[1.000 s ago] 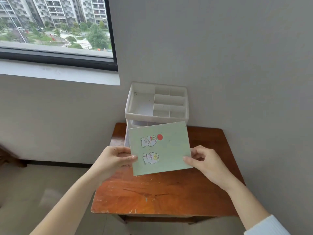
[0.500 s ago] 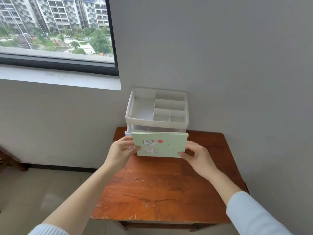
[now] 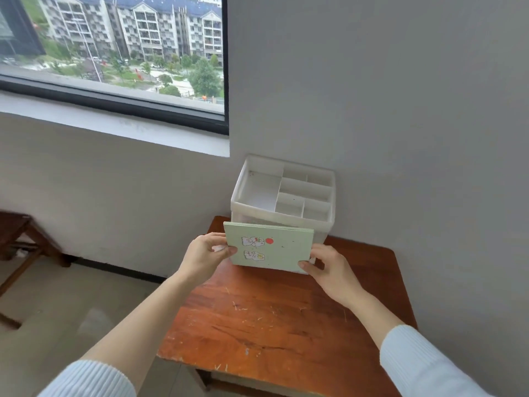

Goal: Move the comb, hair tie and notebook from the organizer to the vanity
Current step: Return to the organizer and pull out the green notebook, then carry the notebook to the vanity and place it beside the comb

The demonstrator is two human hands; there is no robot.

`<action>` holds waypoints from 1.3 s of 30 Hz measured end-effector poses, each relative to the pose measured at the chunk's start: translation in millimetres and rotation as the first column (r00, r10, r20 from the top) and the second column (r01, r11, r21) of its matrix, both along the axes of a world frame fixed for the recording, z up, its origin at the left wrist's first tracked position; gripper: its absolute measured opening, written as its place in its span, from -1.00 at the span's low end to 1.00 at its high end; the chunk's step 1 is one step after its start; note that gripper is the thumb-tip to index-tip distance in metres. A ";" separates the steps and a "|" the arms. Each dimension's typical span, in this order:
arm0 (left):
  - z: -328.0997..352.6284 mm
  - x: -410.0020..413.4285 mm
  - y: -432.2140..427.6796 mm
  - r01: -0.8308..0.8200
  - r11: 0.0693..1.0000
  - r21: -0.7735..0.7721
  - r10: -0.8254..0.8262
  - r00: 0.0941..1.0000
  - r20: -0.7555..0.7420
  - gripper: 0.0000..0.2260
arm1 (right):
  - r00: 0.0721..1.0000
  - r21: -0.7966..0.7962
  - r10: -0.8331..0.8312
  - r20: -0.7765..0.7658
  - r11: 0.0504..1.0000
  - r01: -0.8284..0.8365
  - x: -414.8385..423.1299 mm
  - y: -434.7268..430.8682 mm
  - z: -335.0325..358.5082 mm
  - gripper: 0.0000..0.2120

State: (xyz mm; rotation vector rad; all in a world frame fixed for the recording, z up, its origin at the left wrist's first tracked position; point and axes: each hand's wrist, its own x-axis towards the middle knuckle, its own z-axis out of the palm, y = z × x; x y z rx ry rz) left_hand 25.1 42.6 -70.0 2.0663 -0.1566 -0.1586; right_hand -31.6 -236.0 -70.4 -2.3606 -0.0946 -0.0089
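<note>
A pale green notebook (image 3: 282, 247) with cartoon stickers and a red dot is held flat, just in front of the white plastic organizer (image 3: 237, 206), at the level of its lower drawer. My left hand (image 3: 204, 257) grips the notebook's left edge and my right hand (image 3: 329, 267) grips its right front corner. The organizer stands at the back of the reddish wooden vanity (image 3: 274, 322), against the wall. Its top tray of several compartments holds nothing I can see. No comb or hair tie is in view.
Grey walls close in behind and to the right of the vanity. A window (image 3: 114, 53) with a white sill sits up left. Part of a dark wooden piece of furniture (image 3: 17, 242) stands on the tiled floor at the far left.
The notebook went from tilted up facing me near the table's middle to lying flatter and farther back, against the organizer's front. Both hands moved forward with it.
</note>
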 end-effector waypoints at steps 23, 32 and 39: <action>-13.3 -526.7 236.0 -0.970 0.210 -0.121 0.964 0.226 -0.138 -0.89 | 0.430 0.081 0.901 -0.062 0.434 -0.898 -215.7 399.1 -16.9 -0.86; -6.0 -860.0 339.7 -0.979 -0.195 -0.052 0.980 -0.192 -0.055 -0.88 | 0.094 0.210 0.994 -0.058 0.105 -0.972 -532.7 614.3 -14.0 -0.90; 11.1 -1057.9 400.1 -0.902 -0.430 -0.052 0.903 -0.428 -0.045 -0.92 | -0.118 0.237 0.991 -0.069 -0.099 -0.966 -738.7 739.5 -6.5 -0.89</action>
